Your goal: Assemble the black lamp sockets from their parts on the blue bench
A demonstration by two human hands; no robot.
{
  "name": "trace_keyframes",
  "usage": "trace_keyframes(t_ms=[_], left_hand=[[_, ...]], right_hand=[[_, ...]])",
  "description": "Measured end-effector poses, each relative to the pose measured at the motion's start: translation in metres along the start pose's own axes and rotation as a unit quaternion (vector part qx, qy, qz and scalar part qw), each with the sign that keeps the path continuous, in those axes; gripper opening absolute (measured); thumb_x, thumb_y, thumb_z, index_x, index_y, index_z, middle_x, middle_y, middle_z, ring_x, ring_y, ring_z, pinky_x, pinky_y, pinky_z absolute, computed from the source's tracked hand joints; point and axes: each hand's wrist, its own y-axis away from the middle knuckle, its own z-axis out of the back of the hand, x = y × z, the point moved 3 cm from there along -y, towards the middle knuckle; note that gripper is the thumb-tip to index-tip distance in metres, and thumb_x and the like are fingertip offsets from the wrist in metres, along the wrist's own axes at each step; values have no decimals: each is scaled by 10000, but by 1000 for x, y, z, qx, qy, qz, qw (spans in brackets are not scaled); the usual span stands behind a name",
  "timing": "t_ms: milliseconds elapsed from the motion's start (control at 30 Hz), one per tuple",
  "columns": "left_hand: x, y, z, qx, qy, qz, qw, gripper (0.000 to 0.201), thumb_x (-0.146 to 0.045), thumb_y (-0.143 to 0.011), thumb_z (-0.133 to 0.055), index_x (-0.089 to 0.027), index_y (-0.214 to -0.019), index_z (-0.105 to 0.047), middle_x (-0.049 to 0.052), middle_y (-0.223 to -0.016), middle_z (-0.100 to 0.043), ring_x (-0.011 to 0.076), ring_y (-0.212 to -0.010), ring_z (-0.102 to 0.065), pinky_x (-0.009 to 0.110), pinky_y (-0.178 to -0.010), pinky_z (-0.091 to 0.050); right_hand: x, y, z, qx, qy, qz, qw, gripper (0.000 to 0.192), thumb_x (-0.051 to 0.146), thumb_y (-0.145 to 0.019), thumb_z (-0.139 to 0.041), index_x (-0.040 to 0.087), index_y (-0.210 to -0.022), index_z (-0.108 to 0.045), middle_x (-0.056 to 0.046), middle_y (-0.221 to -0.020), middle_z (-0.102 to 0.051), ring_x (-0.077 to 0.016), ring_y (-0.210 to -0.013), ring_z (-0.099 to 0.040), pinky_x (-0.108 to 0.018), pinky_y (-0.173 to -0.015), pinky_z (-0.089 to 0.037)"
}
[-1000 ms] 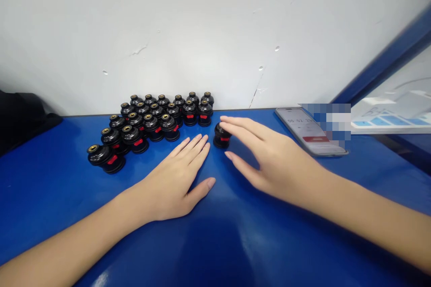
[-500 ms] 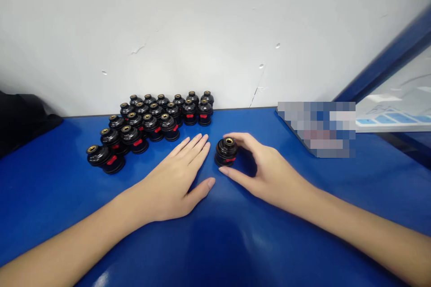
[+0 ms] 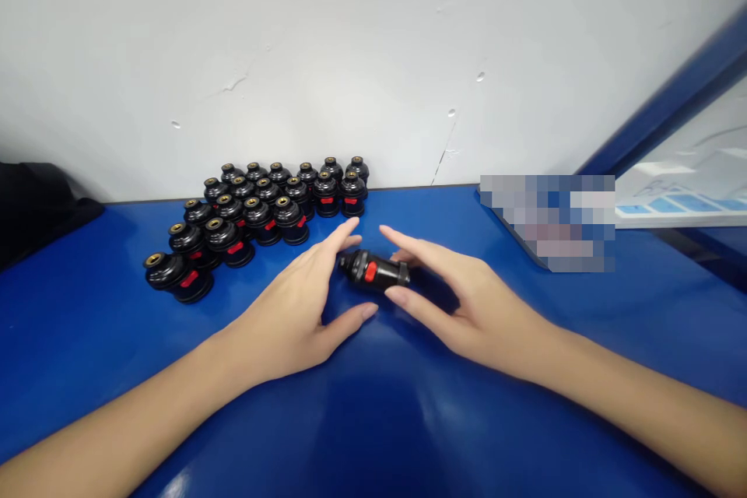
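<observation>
A black bottle-shaped part [image 3: 382, 274] with a red tab lies tipped over above the blue table, its narrow end pointing left. My right hand [image 3: 467, 292] holds its wide base between thumb and fingers, the index finger stretched out above. On the left, my left hand [image 3: 297, 303] stands open on its edge, thumb apart from the fingers, close around the narrow end. Whether it touches the part I cannot tell. Several matching parts [image 3: 233, 241] stand upright in rows behind my left hand, with brass rings on top and red tabs in front.
A white wall [image 3: 350, 54] rises behind the blue table [image 3: 373, 420]. A blurred-out flat object [image 3: 545, 226] lies at the right, near a blue frame bar [image 3: 671, 93]. Dark cloth [image 3: 47, 202] sits at the far left.
The single part has gone from upright to lying over, its top now toward my left hand. My left hand has turned from palm-down flat onto its edge. My right hand has closed on the base.
</observation>
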Motion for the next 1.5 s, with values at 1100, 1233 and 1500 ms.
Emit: trace_keyframes(t_ms=[1100,1233,1500], left_hand=[[-11,-6,3,-5,-13,-38,999,208,-299,-1100,-563,-225,-1292,-536,58,-1124,-676,250,-978,-587,415,-889,-442],[-11,-6,3,-13,-15,-37,999,214,-297,-1094,-571,-229,-1293,-534,55,-1135,-672,249,-989,-590,415,-899,-444],[-11,-5,3,-8,-7,-31,999,213,-306,-1092,-570,-229,-1289,-539,56,-1132,-670,251,-976,-591,414,-888,-450]], right_hand=[[2,1,1,-1,-11,17,1000,426,339,-1043,-622,228,-1435,-496,-123,-1275,-692,-289,-1218,-679,-504,-1083,-539],[3,3,0,-6,7,29,1000,377,299,-1037,-616,248,-1395,-511,-111,-1286,-692,-291,-1232,-658,-527,-1102,-516],[1,2,-1,-6,12,21,1000,395,330,-1039,-623,255,-1409,-505,-105,-1254,-705,-292,-1215,-675,-519,-1095,-530]])
